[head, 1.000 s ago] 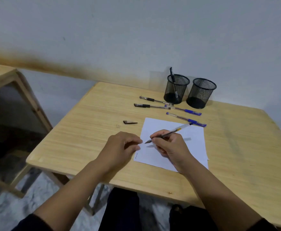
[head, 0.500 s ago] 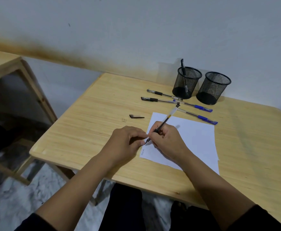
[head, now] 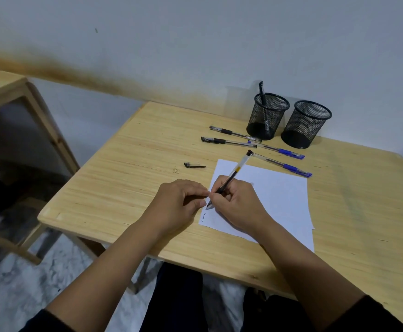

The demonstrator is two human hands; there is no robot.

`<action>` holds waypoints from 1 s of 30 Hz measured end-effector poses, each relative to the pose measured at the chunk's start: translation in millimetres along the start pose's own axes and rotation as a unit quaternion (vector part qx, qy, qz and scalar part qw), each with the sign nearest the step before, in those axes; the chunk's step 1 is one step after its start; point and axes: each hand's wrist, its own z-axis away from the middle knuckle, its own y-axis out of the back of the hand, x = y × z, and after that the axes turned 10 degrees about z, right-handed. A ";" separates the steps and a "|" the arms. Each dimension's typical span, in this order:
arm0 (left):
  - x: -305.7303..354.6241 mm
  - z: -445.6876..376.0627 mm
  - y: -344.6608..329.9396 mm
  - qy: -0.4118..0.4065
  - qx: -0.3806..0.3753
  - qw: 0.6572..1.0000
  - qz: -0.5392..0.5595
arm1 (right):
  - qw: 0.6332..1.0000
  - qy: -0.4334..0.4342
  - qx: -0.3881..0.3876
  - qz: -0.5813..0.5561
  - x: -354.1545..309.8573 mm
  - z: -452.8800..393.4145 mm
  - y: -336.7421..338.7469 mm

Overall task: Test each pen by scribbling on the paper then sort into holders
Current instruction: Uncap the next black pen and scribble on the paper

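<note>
At the far left stands a second wooden table [head: 1,85], off to the side. Next comes the main wooden table [head: 128,178], and on it lies a small black pen cap [head: 194,165] by itself. The left hand [head: 176,207] rests on the table at the left edge of the white paper [head: 279,202]. Its fingers are curled in with the tips near the thumb, and I cannot tell if they hold anything. The left arm reaches in from the bottom left. Just beside it, the right hand [head: 237,204] grips a black pen [head: 231,176] the way you hold one to write. The pen leans up and away, and its tip touches the paper near the left edge, above a small bit of writing. The right arm comes in from the bottom right. Farther back lie two black pens [head: 229,137] and two blue pens [head: 283,159]. Behind them stand two black mesh holders. The left holder [head: 268,116] has one pen standing in it. The right holder [head: 307,124] is just beside it.
</note>
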 end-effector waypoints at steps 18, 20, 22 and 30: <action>-0.4 -0.3 0.2 0.006 -0.005 1.000 -0.002 | 1.000 -0.004 0.023 0.014 0.9 -0.7 -1.5; 0.4 -0.4 0.0 0.006 -0.006 1.000 -0.003 | 1.000 -0.007 0.026 0.017 1.3 -1.1 -2.0; 0.3 -0.4 0.0 0.008 -0.005 1.000 -0.001 | 0.999 -0.007 0.027 0.016 1.9 -1.8 -2.1; 0.3 0.0 0.2 0.012 -0.004 1.000 -0.003 | 0.999 -0.010 0.032 0.002 4.1 -1.7 -2.8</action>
